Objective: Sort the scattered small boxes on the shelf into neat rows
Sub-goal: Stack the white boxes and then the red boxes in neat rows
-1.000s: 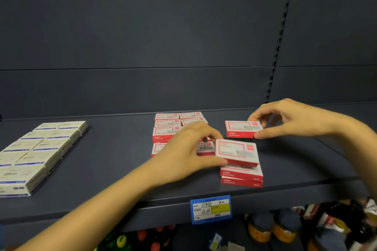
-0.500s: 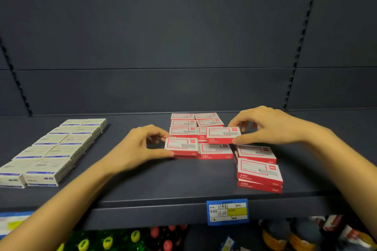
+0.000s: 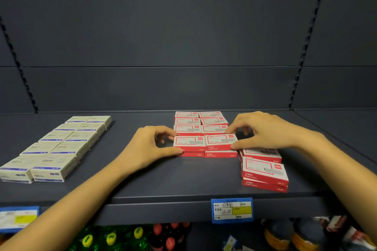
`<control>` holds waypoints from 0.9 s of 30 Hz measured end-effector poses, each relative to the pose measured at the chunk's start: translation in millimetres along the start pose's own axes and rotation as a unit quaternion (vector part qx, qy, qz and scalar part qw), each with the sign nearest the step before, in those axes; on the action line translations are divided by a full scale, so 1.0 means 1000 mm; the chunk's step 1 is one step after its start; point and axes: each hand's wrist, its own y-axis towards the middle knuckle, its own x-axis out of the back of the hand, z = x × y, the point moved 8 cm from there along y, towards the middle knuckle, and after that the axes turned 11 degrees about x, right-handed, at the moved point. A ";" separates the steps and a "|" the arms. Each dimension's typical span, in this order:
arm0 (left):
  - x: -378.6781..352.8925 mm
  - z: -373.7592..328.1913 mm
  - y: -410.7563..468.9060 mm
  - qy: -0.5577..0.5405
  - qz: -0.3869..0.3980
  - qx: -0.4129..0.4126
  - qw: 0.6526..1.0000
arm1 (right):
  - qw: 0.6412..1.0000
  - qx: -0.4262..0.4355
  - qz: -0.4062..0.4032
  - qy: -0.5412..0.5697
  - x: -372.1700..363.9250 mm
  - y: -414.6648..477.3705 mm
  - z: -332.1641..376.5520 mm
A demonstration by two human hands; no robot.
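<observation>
Small red-and-white boxes lie in two neat columns (image 3: 201, 122) at the middle of the dark shelf (image 3: 183, 179). At the front of the columns, my left hand (image 3: 146, 146) pinches a red box (image 3: 189, 143) that sits on top of another. Beside it my right hand (image 3: 263, 130) pinches a second red box (image 3: 221, 141), also on top of one. The two held boxes touch side by side. To the right, a loose stack of red boxes (image 3: 264, 171) lies askew near the front edge.
Two rows of white-and-blue boxes (image 3: 59, 146) run along the shelf's left. Blue price tags (image 3: 232, 210) hang on the front edge. Bottles (image 3: 110, 238) and packets fill the shelf below. Bare shelf lies between the two groups of boxes.
Both hands carried a red box each from the right side to the front of the red columns and set them down side by side on the front boxes. The camera view shifted left.
</observation>
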 end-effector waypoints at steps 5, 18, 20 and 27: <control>0.008 -0.012 -0.007 0.009 -0.057 -0.044 0.997 | 0.992 -0.008 -0.061 0.107 0.022 -0.034 -0.021; -0.047 -0.092 -0.032 0.008 0.098 -0.167 0.981 | 0.978 -0.023 0.001 0.206 -0.006 -0.073 -0.034; -0.061 -0.101 -0.033 0.024 0.121 -0.175 0.977 | 0.979 -0.030 -0.012 0.201 -0.001 -0.078 -0.037; -0.087 -0.113 -0.030 0.057 0.170 -0.181 0.967 | 0.979 -0.034 -0.064 0.193 0.016 -0.089 -0.043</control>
